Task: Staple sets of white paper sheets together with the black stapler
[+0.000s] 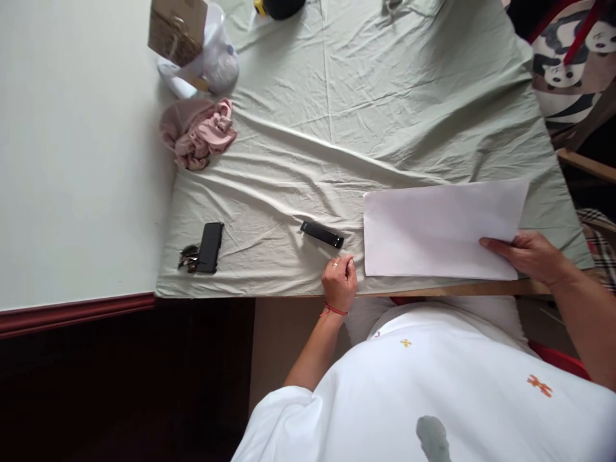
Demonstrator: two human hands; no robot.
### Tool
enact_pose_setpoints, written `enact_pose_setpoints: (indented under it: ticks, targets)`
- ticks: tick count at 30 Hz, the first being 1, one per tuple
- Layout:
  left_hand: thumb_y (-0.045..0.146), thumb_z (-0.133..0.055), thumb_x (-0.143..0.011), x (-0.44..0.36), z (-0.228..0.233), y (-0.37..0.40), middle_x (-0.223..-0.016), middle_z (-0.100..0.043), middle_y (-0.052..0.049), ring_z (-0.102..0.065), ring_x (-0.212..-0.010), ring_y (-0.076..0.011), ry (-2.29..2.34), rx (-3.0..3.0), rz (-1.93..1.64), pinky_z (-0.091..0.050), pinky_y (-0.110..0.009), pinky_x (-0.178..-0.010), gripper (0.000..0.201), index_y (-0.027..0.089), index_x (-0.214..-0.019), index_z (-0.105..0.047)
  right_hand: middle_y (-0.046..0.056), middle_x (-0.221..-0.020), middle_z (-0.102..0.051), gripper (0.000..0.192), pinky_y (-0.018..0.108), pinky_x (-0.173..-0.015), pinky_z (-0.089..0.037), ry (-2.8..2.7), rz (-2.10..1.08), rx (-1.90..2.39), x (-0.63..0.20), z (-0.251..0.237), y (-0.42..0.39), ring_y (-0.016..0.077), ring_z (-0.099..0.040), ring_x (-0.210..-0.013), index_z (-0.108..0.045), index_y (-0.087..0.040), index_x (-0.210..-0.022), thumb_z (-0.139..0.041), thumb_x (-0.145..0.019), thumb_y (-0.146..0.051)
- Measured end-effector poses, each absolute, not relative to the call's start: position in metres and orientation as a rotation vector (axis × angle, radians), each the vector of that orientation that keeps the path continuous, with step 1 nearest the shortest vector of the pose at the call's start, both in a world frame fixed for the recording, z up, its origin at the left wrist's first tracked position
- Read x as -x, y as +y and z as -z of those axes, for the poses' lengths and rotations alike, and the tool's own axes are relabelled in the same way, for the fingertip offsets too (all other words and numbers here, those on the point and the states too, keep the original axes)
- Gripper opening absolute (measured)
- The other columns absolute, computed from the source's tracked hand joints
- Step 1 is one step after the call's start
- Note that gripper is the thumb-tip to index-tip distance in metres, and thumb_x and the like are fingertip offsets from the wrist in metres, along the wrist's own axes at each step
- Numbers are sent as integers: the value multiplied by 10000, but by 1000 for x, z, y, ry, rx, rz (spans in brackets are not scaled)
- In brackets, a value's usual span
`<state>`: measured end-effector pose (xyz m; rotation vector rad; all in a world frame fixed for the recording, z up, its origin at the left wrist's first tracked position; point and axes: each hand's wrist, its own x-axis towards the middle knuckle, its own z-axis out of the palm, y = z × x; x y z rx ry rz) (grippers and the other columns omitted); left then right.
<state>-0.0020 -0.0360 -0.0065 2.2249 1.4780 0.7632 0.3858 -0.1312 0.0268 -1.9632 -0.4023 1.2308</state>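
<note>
While the left hand (339, 281) is resting on the near table edge with fingers curled loosely and grasping nothing, the right hand (528, 255) is reaching in from 3 o'clock and pinching the right edge of the white paper sheet (440, 230), thumb on top. That sheet is lying flat on the pale green cloth (337, 96), with a black stapler (322, 234) lying just beside the left hand at 11 o'clock. At the far 10 o'clock corner, a clear bag (219, 54) is holding a brown box (176, 29), with a pink garment (197, 133) lying crumpled below it.
</note>
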Motion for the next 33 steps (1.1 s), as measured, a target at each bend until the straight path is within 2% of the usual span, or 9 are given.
enact_pose_setpoints:
  ticks: [6, 10, 13, 18, 21, 22, 25, 29, 33]
  targets:
    - [223, -513, -999, 3, 6, -37, -908, -776, -82, -678, -857, -220, 1491, -2240, -744, -503, -343, -829, 244, 218, -1014, -756, 80, -786, -757, 459, 230, -549, -496, -396, -1248, 1917, -383, -27, -134, 148, -591, -681, -818, -171, -687, -1026, -372, -432]
    - [251, -520, -1001, 3, 4, -37, -876, -771, -75, -690, -853, -211, 1495, -2121, -794, -518, -337, -841, 240, 214, -1029, -756, 81, -820, -760, 407, 238, -588, -531, -364, -1302, 1917, -380, -35, -132, 147, -601, -700, -810, -187, -677, -1028, -408, -401]
    - [343, -519, -1031, 4, 1, -38, -816, -758, -54, -697, -808, -184, 1531, -1831, -901, -535, -317, -834, 260, 208, -1064, -739, 76, -809, -754, 397, 255, -597, -550, -406, -1315, 1891, -376, -41, -128, 153, -598, -694, -789, -202, -629, -1030, -408, -427]
    - [542, -439, -1056, 8, -7, -44, -991, -786, -84, -702, -821, -152, 1503, -1391, -1018, -551, -270, -764, 446, 202, -1247, -657, 64, -780, -752, 522, 272, -613, -569, -531, -1424, 1799, -368, -44, -120, 164, -615, -687, -799, -195, -648, -1021, -334, -548]
    - [555, -506, -1025, 8, -10, -48, -851, -749, -45, -636, -666, -138, 1425, -1430, -896, -523, -256, -657, 506, 182, -1351, -613, 73, -768, -752, 558, 269, -555, -542, -525, -1541, 1786, -365, -43, -116, 173, -618, -664, -796, -176, -681, -1015, -337, -556]
    - [540, -553, -1005, 8, -9, -49, -762, -710, -18, -596, -609, -129, 1410, -1467, -842, -501, -249, -622, 484, 171, -1304, -643, 69, -754, -745, 535, 264, -540, -530, -526, -1562, 1791, -363, -42, -115, 170, -612, -653, -784, -171, -680, -1015, -363, -535]
    - [473, -622, -958, 3, -5, -50, -616, -588, 30, -497, -541, -106, 1442, -1584, -771, -416, -228, -568, 319, 169, -986, -711, 48, -782, -748, 401, 252, -577, -525, -550, -1515, 1763, -360, -38, -111, 162, -620, -672, -754, -184, -741, -982, -518, -427]
    - [434, -618, -943, -9, 4, -47, -577, -489, 49, -446, -560, -109, 1646, -1717, -857, -360, -232, -598, 288, 204, -770, -613, 23, -857, -754, 303, 230, -654, -507, -557, -1195, 1689, -356, -26, -110, 139, -623, -722, -728, -231, -988, -843, -724, -325]
    - [475, -607, -949, -14, 5, -46, -551, -400, 62, -376, -549, -105, 1726, -1726, -906, -337, -233, -597, 397, 217, -668, -498, 10, -822, -733, 224, 228, -662, -461, -723, -1016, 1809, -355, -13, -114, 136, -588, -714, -697, -227, -995, -752, -810, -340]
